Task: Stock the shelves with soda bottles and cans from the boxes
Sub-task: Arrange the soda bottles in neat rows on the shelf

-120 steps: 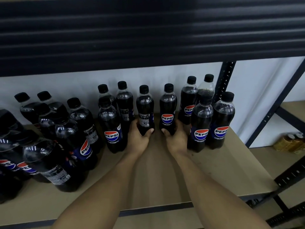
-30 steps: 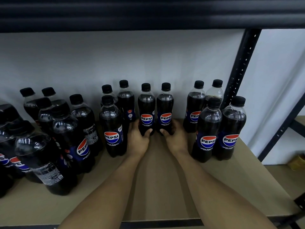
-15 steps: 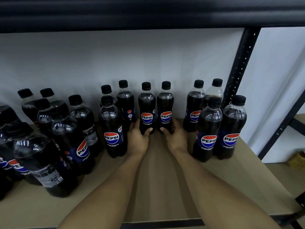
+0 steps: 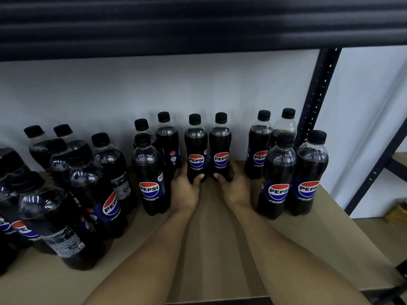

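Observation:
Two small Pepsi bottles stand upright side by side at the back middle of the wooden shelf [image 4: 215,234], labels facing me. My left hand [image 4: 185,190] grips the base of the left bottle [image 4: 196,148], thumb across its front. My right hand [image 4: 233,188] grips the base of the right bottle [image 4: 220,146] the same way. Both bottles rest on the shelf board.
Several more Pepsi bottles stand in groups: a cluster of small ones [image 4: 149,172] just left, larger ones [image 4: 88,194] further left, and a group of small ones [image 4: 293,177] at the right by the black upright post [image 4: 317,93]. A dark shelf [image 4: 198,25] hangs overhead.
The left bottle has been turned so its label faces front, and the two bottles now stand closer together near the back. Over the last second my hands hardly moved.

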### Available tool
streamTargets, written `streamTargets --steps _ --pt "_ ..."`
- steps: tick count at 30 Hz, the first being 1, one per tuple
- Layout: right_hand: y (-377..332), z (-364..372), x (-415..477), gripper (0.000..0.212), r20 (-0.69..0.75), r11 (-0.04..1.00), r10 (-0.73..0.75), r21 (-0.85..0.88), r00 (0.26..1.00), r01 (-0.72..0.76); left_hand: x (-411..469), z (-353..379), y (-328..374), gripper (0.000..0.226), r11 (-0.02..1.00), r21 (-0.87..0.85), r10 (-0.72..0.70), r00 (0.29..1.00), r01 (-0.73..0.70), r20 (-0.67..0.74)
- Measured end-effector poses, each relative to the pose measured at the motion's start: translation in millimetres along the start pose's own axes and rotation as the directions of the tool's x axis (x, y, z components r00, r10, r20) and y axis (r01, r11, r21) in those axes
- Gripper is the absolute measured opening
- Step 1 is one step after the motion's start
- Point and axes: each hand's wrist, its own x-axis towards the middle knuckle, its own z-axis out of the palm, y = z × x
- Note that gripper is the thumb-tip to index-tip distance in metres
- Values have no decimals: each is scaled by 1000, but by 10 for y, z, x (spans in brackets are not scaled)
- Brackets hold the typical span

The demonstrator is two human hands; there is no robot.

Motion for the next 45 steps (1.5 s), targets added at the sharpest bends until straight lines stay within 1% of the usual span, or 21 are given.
streamTargets --steps 9,13,16,19,21,23,24,25,26,27,28,30,32,33,35,37,38,40,41,44,45 --pt "-22 -26 -6 51 26 1000 21 -6 999 -20 -9 -16 6 68 1000 -19 -9 1000 9 12" --pt "-20 -22 -5 53 26 999 47 -2 999 -47 -14 -19 -18 70 998 -38 -39 999 40 28" --pt "-3 -33 -5 55 55 998 57 20 997 -58 -66 -26 -17 77 997 -53 -43 996 47 73" --pt "-30 -77 -84 66 93 997 72 -14 993 -71 -162 -81 30 88 999 16 -38 989 36 140" --pt "-31 -97 -167 72 132 991 69 -121 989 -53 -262 -157 52 91 995 91 -43 983 27 180" --pt "-25 -130 -276 75 192 948 95 -317 977 -30 -391 -265 73 80 981 192 -56 970 10 236" --pt "-32 -159 -346 73 237 897 105 -441 966 11 -469 -326 85 72 965 262 -56 963 -15 265" --pt "-48 -196 -431 68 286 823 102 -563 953 81 -557 -386 92 65 944 327 -53 956 -46 288" --pt "-63 -233 -532 63 334 745 82 -647 939 165 -656 -452 101 60 927 368 -42 952 -77 304" --pt "-75 -273 -629 61 375 686 55 -688 925 238 -758 -517 107 56 919 383 -32 948 -97 318" --pt "-84 -306 -719 62 412 649 34 -702 910 294 -856 -585 113 53 919 380 -27 943 -108 332" --pt "-102 -366 -852 68 475 630 21 -690 880 357 -1023 -733 132 50 931 352 -35 937 -96 348" --pt "-125 -424 -922 69 513 645 10 -659 858 387 -1152 -877 170 47 946 321 -57 956 -41 289" --pt "-141 -452 -942 65 527 659 6 -642 850 392 -1199 -943 198 44 955 298 -68 973 -1 219" --pt "-188 -499 -967 59 548 680 15 -619 837 393 -1266 -1058 260 41 968 238 -92 996 84 22" --pt "-242 -510 -978 58 560 701 38 -605 827 377 -1291 -1160 321 46 962 217 -140 981 167 -134" --pt "-268 -500 -978 57 563 711 57 -603 825 362 -1287 -1202 337 52 956 216 -166 972 201 -169" --pt "-351 -477 -958 57 562 734 90 -595 823 327 -1231 -1254 317 67 948 209 -205 963 240 -176" --pt "-418 -467 -940 57 560 764 102 -573 822 296 -1177 -1268 295 73 948 192 -224 960 255 -168" --pt "-766 -435 -848 56 556 917 85 -369 827 154 -984 -1271 184 85 960 100 -251 963 261 -98" --pt "-929 -417 -792 55 549 941 34 -299 835 158 -930 -1261 144 86 964 70 -251 965 256 -69"
